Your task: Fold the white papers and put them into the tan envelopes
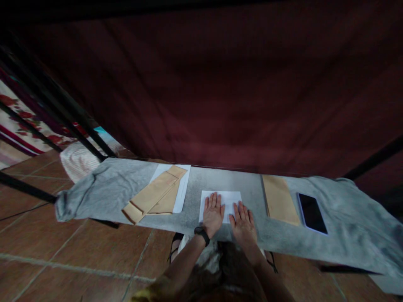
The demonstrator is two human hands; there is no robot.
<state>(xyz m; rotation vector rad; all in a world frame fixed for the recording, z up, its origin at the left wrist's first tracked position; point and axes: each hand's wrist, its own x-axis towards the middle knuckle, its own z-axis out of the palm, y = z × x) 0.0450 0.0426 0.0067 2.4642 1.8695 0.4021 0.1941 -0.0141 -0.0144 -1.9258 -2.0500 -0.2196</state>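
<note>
Both hands are lying palm down at the middle of the bench, fingers extended and pinching nothing. Beneath them is resting a white sheet, its far edge showing beyond the fingertips and its upper right part lying bare between and past the hands. The left hand is pressing flat over the sheet's left half, its fingers pointing toward 12 o'clock, nearly together, with the thumb angling out toward 1 o'clock. The right hand is spreading its fingers a little more, pointing toward 11 o'clock; its fingers are reaching over the sheet's near right corner, while its palm is sitting nearer the person, past the sheet's edge. A black wristband is circling the left wrist.

Grey cloth is covering the bench. Toward 10 o'clock from the sheet, well apart from it, brown paper pieces are overlapping at angles on top of white paper. Toward 3 o'clock, a flat brown paper piece is lying near the right hand, and a phone with a dark screen is resting just beyond it. Dark red fabric is hanging at 12 o'clock, behind the bench.
</note>
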